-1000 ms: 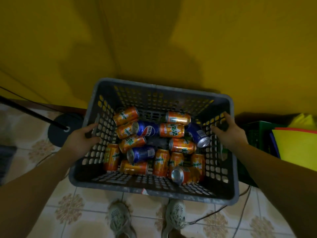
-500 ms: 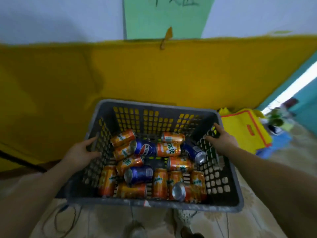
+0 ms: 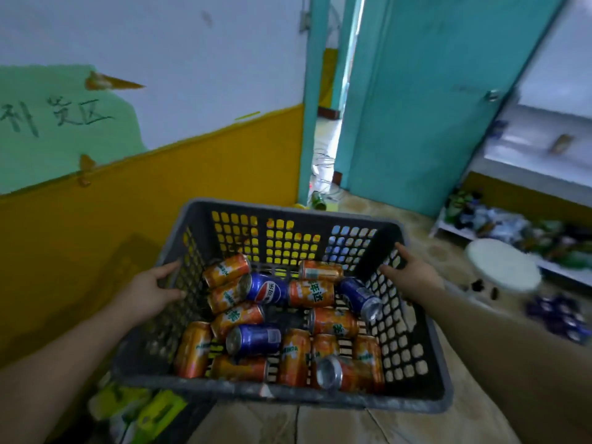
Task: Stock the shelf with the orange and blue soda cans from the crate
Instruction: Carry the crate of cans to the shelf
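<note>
- My left hand [image 3: 150,291] grips the left wall of the crate [image 3: 282,392], lower centre of the frame.
- The orange cans [image 3: 309,293] and blue cans [image 3: 256,339] all lie loose inside it; I judge none stocked yet.
- My right hand [image 3: 413,277] grips the right wall.
- The blurred shelf [image 3: 541,149] is at the right edge; all the stocking is left to do.

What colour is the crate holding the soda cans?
The crate is dark grey, best seen in the head view.

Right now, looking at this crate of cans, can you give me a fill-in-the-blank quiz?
1. The left hand and right hand each hold one ___ of the grey crate.
2. Most cans in it are ___.
3. The teal door beyond it stands ___.
Missing words: side; orange; open.
</note>
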Available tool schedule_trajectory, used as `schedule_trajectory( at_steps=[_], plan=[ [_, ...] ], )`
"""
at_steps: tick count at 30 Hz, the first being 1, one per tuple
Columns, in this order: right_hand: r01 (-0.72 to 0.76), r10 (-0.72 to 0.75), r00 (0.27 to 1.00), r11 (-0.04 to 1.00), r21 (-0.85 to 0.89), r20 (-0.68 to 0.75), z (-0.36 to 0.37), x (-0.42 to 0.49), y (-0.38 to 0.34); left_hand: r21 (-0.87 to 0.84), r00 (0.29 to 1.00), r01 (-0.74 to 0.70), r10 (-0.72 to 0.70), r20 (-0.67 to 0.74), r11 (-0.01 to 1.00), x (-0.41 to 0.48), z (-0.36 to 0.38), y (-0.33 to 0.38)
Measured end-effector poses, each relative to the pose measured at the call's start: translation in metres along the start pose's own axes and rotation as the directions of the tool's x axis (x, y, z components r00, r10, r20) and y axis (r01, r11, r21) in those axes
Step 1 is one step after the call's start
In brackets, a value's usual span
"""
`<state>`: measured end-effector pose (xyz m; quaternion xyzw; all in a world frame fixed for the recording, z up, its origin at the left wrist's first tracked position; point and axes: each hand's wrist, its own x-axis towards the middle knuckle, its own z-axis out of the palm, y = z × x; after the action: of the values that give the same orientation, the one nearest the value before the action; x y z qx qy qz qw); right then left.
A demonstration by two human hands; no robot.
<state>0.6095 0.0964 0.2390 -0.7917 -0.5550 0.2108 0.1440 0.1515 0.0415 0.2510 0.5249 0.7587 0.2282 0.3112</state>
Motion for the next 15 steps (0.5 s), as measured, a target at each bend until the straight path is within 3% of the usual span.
schedule_trajectory(
  at_steps=[9,15],
  plan=[
    [-0.367,0.388,0.912,0.917,0.153,-0.137,-0.118,-0.050,0.193,0.007,0.939,-0.256,0.247,0.238,0.967,0.009,0.160,0.167],
    [-0.571,0.604,0.774,0.795,0.203,-0.188,-0.158,-0.069,0.287,0.050,0.801,-0.431,0.357,0.481,0.901,0.036,0.276,0.257]
  ],
)
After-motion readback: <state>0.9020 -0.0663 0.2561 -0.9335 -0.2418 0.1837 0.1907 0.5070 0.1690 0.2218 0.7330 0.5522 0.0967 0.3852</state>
